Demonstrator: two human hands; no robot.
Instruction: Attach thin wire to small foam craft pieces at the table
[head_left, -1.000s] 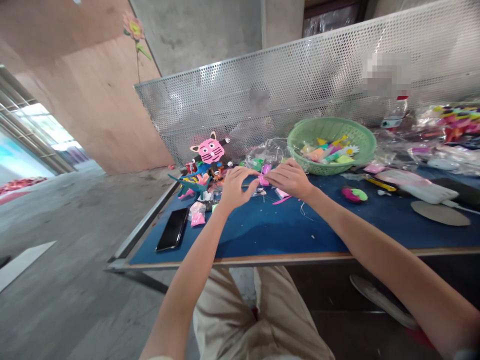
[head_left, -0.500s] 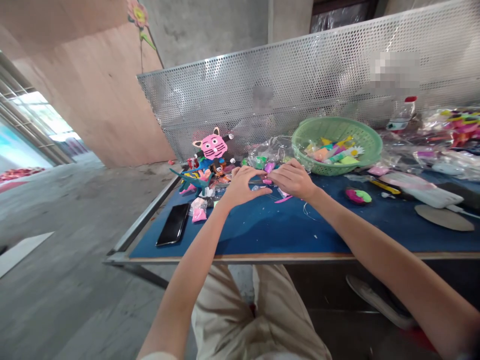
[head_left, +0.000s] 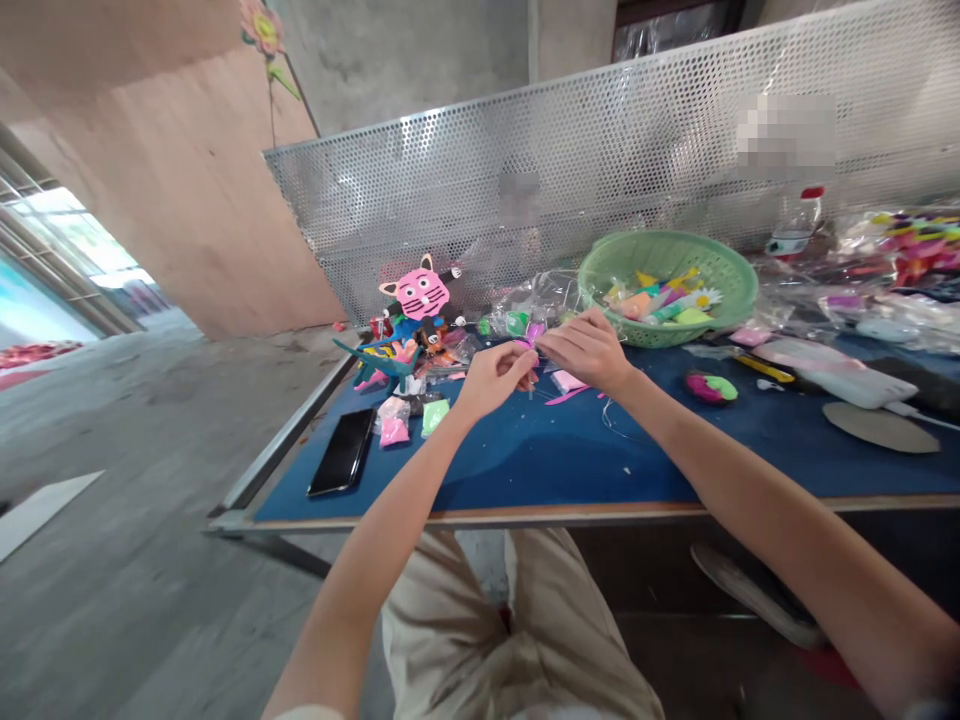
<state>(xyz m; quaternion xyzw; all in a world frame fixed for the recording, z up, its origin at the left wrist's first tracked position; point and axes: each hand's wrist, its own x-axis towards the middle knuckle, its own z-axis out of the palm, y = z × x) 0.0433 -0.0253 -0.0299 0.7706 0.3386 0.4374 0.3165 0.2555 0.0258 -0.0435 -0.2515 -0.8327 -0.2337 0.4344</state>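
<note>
My left hand is closed over the middle of the blue-topped table, thumb pressed to the fingers. A small purple-pink piece, which looks like soft modelling clay, shows at its fingertips. Close beside it on the right, my right hand has its fingers pinched together at the same spot; whatever they grip is too small to make out. Under the hands lie a bag of pink clay, a thin magenta strip and a loop of thin wire.
To the left are a black phone, a pink clay packet, a green packet and a pink cat-faced figure. A green basket of clay pieces stands right of centre. A perforated metal panel borders the back.
My left hand has turned and its thumb has closed onto the fingers, from a wider spread. My right hand stays pinched nearby. The green packet at left is now uncovered.
</note>
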